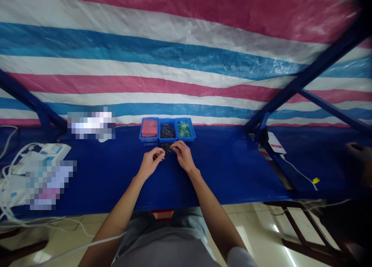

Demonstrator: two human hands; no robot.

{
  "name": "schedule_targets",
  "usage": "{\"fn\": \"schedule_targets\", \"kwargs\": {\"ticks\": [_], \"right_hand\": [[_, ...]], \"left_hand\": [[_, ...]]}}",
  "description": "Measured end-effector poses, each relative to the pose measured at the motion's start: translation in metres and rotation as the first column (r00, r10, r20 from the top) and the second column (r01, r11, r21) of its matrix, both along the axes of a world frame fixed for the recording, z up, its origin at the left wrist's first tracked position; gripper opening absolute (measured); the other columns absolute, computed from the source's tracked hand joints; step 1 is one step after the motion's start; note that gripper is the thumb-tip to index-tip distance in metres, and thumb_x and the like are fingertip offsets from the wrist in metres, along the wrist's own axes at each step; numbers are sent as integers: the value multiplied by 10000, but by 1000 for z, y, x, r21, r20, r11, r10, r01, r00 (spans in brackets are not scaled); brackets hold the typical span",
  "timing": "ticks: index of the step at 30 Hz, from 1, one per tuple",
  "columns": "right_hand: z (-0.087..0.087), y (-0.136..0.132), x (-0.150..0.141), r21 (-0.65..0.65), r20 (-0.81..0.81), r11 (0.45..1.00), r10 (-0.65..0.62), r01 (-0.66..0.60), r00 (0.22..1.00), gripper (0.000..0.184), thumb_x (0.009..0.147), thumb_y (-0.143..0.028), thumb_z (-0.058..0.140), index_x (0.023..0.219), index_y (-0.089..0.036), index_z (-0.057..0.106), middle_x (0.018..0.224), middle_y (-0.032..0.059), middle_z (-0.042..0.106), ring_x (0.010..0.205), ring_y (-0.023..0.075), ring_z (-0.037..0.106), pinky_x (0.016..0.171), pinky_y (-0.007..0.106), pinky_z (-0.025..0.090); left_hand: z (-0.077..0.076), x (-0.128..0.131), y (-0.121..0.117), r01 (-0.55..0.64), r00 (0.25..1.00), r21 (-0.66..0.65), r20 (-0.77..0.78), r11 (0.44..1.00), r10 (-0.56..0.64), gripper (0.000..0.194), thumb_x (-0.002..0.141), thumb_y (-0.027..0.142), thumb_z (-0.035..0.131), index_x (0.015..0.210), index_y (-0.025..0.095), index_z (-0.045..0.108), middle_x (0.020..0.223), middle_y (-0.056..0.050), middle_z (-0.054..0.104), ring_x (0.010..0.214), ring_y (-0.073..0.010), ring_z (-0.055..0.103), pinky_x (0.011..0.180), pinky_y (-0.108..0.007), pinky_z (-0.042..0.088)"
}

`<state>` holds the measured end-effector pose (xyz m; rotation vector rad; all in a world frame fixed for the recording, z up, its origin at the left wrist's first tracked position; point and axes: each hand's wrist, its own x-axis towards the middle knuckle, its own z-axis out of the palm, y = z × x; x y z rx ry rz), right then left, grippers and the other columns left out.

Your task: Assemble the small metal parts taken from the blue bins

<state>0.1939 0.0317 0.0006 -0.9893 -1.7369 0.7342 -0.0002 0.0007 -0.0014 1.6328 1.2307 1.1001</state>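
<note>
Several dark, thin screw-like pieces [166,148] lie in a small pile on the blue tabletop, between my two hands. My left hand [151,161] is at the left of the pile, its fingers curled and pinched together; what they hold is too small to name. At the pile's right edge, my right hand [183,154] has its thumb and fingertips pressed together, and whatever is between them is hidden. Just beyond stand three blue bins: one with red flat packets [149,127], one with more dark screw-like pieces [167,131], one with clear-green small bags [184,129].
White power strips and cables [55,149] crowd the table's left side. A white device [275,143] with a cable lies right, beside a blue metal frame [286,92]. Striped plastic sheeting [174,81] hangs behind the table. Another person's hand [359,152] shows at far right.
</note>
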Motion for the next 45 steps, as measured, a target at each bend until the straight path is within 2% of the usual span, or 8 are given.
{"fn": "schedule_targets", "kwargs": {"ticks": [4, 8, 12, 16, 23, 30, 36, 45], "right_hand": [[1, -4, -11, -129, -213, 987, 71, -100, 974, 121, 975, -279, 520, 944, -221, 620, 869, 31, 667, 831, 181, 639, 835, 321, 506], [4, -8, -19, -185, -375, 950, 168, -251, 912, 121, 970, -341, 541, 951, -225, 568, 869, 30, 682, 841, 184, 658, 865, 341, 512], [2, -8, -21, -163, -358, 960, 156, -226, 920, 152, 947, -374, 587, 942, -222, 597, 937, 44, 672, 902, 187, 639, 903, 345, 495], [-2, -6, -20, -146, -294, 979, 96, -144, 951, 150, 903, -364, 650, 895, -215, 639, 900, 31, 643, 829, 171, 599, 805, 303, 491], [-2, -5, -21, -210, -355, 956, 121, -205, 927, 178, 897, -380, 646, 891, -202, 635, 852, 18, 655, 703, 145, 608, 716, 289, 501], [2, -10, -18, -124, -115, 988, 75, -89, 991, 113, 919, -307, 612, 913, -206, 662, 854, 19, 677, 762, 159, 613, 747, 289, 488], [-1, -9, -17, -72, 9, 996, 49, -48, 999, 114, 937, -287, 585, 936, -213, 672, 882, 34, 704, 788, 180, 638, 766, 303, 493], [-9, -9, -18, 23, 182, 999, 40, -45, 982, 98, 956, -233, 583, 947, -231, 681, 908, 23, 725, 823, 175, 647, 814, 305, 439]], "left_hand": [[-1, -1, 0, -3, 1000, -9, -1, 1000, 3, 221, 927, 382, 602, 1005, 186, 668, 772, -22, 686, 676, -149, 651, 686, -256, 511], [-3, -1, 1, -10, 1000, -13, 18, 1000, 10, 256, 921, 398, 612, 1061, 191, 662, 792, -24, 698, 691, -157, 666, 707, -268, 523], [-3, -1, 2, -21, 999, -10, 31, 1000, 22, 302, 916, 402, 623, 1132, 191, 637, 776, -19, 696, 691, -163, 668, 716, -277, 528], [-1, -1, 1, -4, 1000, -2, -1, 1000, 4, 262, 913, 414, 621, 1026, 183, 672, 777, -21, 689, 678, -156, 654, 691, -264, 514], [-3, -1, 2, -72, 997, 15, 1, 997, 72, 269, 902, 444, 620, 920, 183, 681, 772, -19, 687, 659, -152, 635, 657, -250, 494], [0, -3, 1, -133, 990, 43, 48, 990, 131, 262, 913, 432, 604, 924, 176, 660, 754, -19, 676, 656, -144, 620, 679, -255, 496], [-4, -4, 4, -95, 994, 7, 59, 995, 94, 264, 912, 428, 602, 918, 169, 656, 728, -19, 674, 651, -147, 628, 685, -255, 502], [-1, -2, 2, -23, 1000, 20, -21, 1000, 24, 295, 935, 443, 560, 863, 174, 655, 722, -18, 659, 677, -159, 619, 704, -259, 478]]}}
